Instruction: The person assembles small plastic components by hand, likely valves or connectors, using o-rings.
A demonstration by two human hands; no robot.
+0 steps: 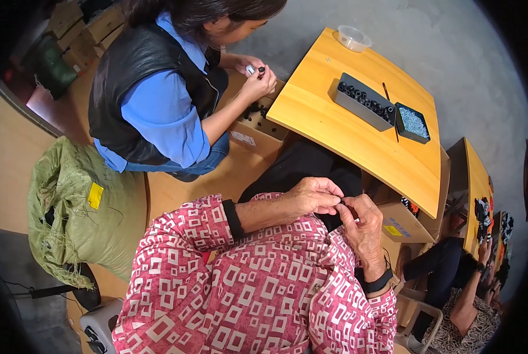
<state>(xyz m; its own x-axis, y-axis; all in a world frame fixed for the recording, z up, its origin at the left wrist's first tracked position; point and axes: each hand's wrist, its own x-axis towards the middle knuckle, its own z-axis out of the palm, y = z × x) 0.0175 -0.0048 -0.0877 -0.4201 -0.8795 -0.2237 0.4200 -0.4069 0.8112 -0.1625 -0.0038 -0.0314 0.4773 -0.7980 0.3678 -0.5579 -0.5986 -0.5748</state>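
Observation:
My left hand [312, 196] and my right hand [364, 219] meet above my lap, fingertips pinched together. Between them is a small black piece [342, 201], mostly covered by the fingers, so its exact kind cannot be made out. Both hands are closed on it. Ahead of them on the wooden table [299, 88] stands a long grey bin [358, 112] of black, round, hollow parts. Beside the bin, a smaller dark tray [422, 140] holds many tiny pale-blue pieces. A thin black stick [385, 89] lies between these two containers.
A clear plastic bowl [355, 39] sits at the table's far corner. At left, a person in a blue shirt [163, 118] handles small parts above a cardboard box [255, 141]. Another box [408, 224] stands under the table. A green woven sack [92, 206] is at left; others work at far right.

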